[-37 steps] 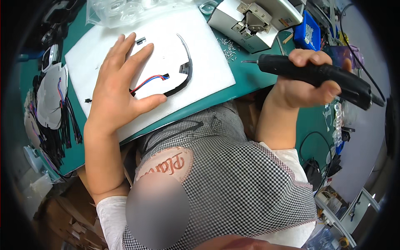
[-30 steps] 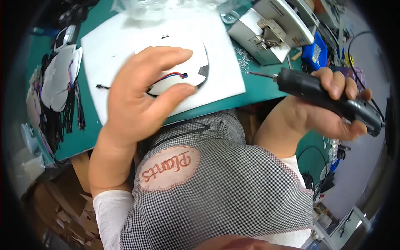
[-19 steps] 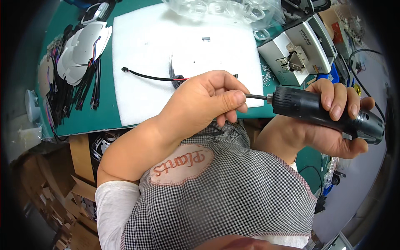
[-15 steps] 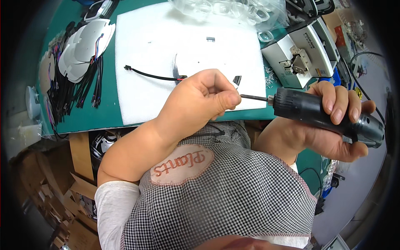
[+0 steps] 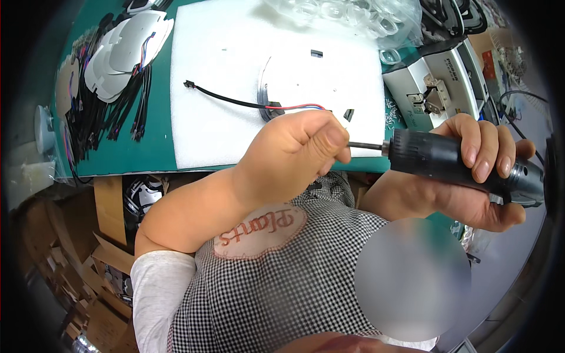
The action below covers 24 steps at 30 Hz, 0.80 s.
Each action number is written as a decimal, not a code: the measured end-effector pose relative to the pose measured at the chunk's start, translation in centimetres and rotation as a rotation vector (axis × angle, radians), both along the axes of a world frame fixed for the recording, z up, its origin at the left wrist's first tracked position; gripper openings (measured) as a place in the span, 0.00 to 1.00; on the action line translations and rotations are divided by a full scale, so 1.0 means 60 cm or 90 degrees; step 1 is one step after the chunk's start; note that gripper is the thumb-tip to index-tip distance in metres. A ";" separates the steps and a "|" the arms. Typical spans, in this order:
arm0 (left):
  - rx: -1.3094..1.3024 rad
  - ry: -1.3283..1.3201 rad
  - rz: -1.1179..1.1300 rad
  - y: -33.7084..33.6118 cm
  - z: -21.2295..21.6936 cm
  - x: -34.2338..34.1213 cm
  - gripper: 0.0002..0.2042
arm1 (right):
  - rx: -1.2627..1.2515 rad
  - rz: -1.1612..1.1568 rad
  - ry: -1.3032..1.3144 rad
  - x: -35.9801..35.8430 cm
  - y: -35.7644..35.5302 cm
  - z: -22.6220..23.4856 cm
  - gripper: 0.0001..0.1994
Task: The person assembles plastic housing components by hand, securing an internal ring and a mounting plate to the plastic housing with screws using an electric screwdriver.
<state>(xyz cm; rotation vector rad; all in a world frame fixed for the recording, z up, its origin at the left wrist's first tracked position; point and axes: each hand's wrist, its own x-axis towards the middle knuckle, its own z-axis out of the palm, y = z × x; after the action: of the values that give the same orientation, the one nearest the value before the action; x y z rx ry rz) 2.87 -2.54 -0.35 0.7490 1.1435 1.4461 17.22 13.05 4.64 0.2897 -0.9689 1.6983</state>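
My right hand (image 5: pixel 453 197) is wrapped round a black electric screwdriver (image 5: pixel 432 157), held sideways over the front edge of the table with its bit pointing left. My left hand (image 5: pixel 297 147) is closed in a pinch at the tip of the metal bit (image 5: pixel 366 145). Its fingers hide the tip and anything small between them. Beyond the left hand, a white rounded part (image 5: pixel 300 76) lies on a white foam pad (image 5: pixel 206 44). A black cable (image 5: pixel 229 101) with a connector at its left end runs to this part, where red and blue wires (image 5: pixel 300 107) emerge.
Stacked white plates (image 5: pixel 120 62) and bundled black cables (image 5: pixel 109 109) lie on the left of the green table (image 5: pixel 159 117). A bag of clear plastic pieces (image 5: pixel 347 17) sits at the back. On the right are a white-and-black machine (image 5: pixel 435 82) and scattered small screws (image 5: pixel 393 112).
The view has shifted slightly. My left hand has turned, with its fingers now bunched over the bit's tip, and more of the red and blue wires shows. The screwdriver stays in my right hand.
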 end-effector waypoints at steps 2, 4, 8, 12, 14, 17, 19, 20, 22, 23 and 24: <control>0.128 0.287 -0.025 0.000 -0.002 -0.014 0.17 | -0.037 0.028 -0.010 -0.005 -0.001 0.002 0.31; 0.169 0.364 -0.005 0.000 -0.006 -0.025 0.15 | -0.037 0.043 -0.018 -0.012 0.001 0.000 0.31; 0.217 0.591 0.153 0.002 -0.008 -0.066 0.12 | 0.046 0.034 -0.065 -0.022 0.005 -0.001 0.31; 0.112 0.801 0.148 0.000 -0.011 -0.117 0.25 | 0.240 0.065 -0.152 -0.024 0.034 0.013 0.33; 0.001 0.958 0.102 0.007 -0.016 -0.111 0.38 | 0.247 0.079 -0.125 -0.021 0.052 0.000 0.34; -0.038 0.922 0.033 0.019 -0.030 -0.107 0.52 | 0.299 0.014 -0.118 -0.034 0.060 -0.021 0.35; -0.039 0.928 0.017 0.025 -0.039 -0.106 0.54 | 0.285 -0.024 -0.114 -0.055 0.035 -0.026 0.36; -0.034 0.908 0.007 0.026 -0.043 -0.107 0.56 | 0.274 -0.060 -0.110 -0.070 0.019 -0.027 0.36; -0.031 0.889 -0.006 0.028 -0.049 -0.109 0.57 | 0.269 -0.071 -0.080 -0.084 0.013 -0.037 0.38; -0.014 0.853 -0.005 0.028 -0.053 -0.110 0.56 | 0.272 -0.066 -0.083 -0.086 0.012 -0.039 0.38; 0.002 0.817 -0.004 0.029 -0.055 -0.112 0.55 | 0.275 -0.062 -0.085 -0.088 0.011 -0.041 0.38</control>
<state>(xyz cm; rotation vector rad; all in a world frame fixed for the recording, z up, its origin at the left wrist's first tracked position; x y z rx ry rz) -3.82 -0.78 -3.64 1.7829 2.0405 0.8577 11.94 13.73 2.17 0.4069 -1.4267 1.4231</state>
